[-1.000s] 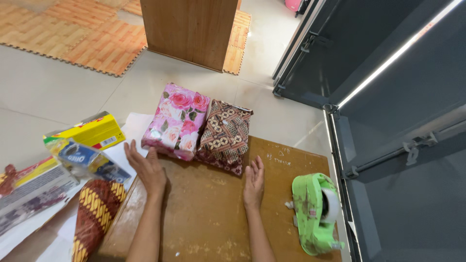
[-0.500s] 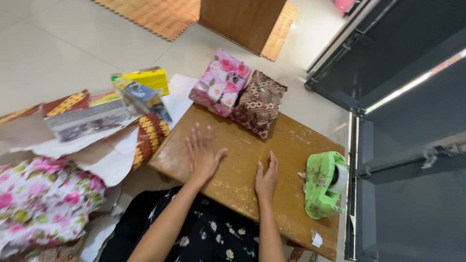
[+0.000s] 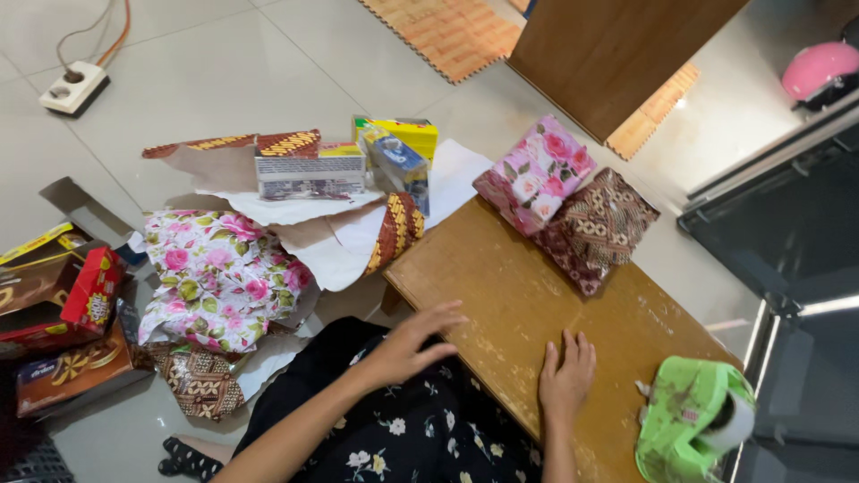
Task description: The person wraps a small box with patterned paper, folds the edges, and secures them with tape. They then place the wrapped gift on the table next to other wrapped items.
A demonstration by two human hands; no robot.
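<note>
Right hand (image 3: pixel 566 373) lay flat, palm down, fingers together, on the low wooden table (image 3: pixel 501 286), holding nothing. Left hand (image 3: pixel 413 342) was open, fingers spread, at the table's near-left edge, over the lap; also empty. Pink floral parcel (image 3: pixel 535 174) and brown batik parcel (image 3: pixel 597 227) sat touching at the table's far end, well apart from both hands. Green tape dispenser (image 3: pixel 693 420) stood near the right hand. Floral paper (image 3: pixel 219 277) and boxes (image 3: pixel 58 313) lay on the floor, left

Low table (image 3: pixel 537 295): worn, scuffed wood, dull varnish showing. Two parcels (image 3: pixel 564 201): glossy printed wrapping paper, creasing at folds. Tape dispenser (image 3: pixel 693 420): green plastic, smudged. Floor tiles (image 3: pixel 197 80): smooth, reflecting light. Loose floral sheet (image 3: pixel 219 277): crumpled paper.
</note>
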